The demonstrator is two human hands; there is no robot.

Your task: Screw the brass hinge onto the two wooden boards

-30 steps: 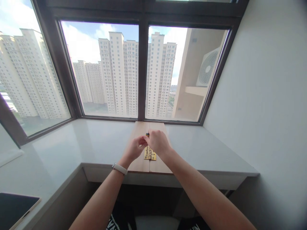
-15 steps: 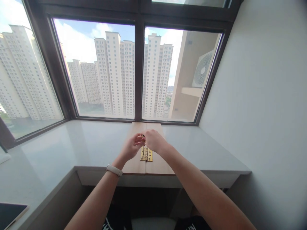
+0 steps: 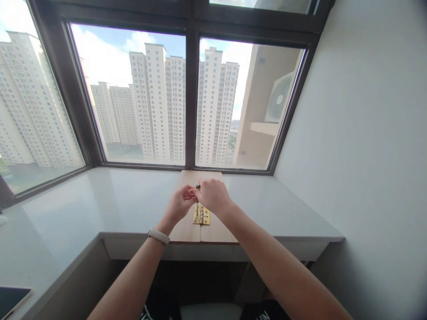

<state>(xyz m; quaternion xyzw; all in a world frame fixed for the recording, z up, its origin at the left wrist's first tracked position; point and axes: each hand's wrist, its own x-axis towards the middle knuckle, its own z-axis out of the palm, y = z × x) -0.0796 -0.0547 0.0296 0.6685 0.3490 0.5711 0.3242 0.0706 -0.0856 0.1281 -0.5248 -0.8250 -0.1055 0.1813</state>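
Two pale wooden boards [image 3: 187,231] lie side by side on the white ledge. Across their seam sits a brass hinge [image 3: 201,216], its upper part covered by my hands. Just above it, my left hand [image 3: 180,204] is closed, its fingertips meeting those of the other hand. My right hand [image 3: 214,194] is closed too, back turned upward, its thumb reaching toward the left fingers. Between the hands shows the end of a small dark thing [image 3: 198,186], too small to name. Which fingers hold it is hidden.
The white ledge [image 3: 133,195] runs along the dark window frame [image 3: 190,98], with a pale wall [image 3: 363,133] on the right. A dark flat device [image 3: 13,300] lies at the lower left. The ledge's front edge is just below the boards.
The view has shifted slightly. My hands stay together above the hinge; the right thumb has moved left across the left fingertips, and the dark end between the hands shows differently.
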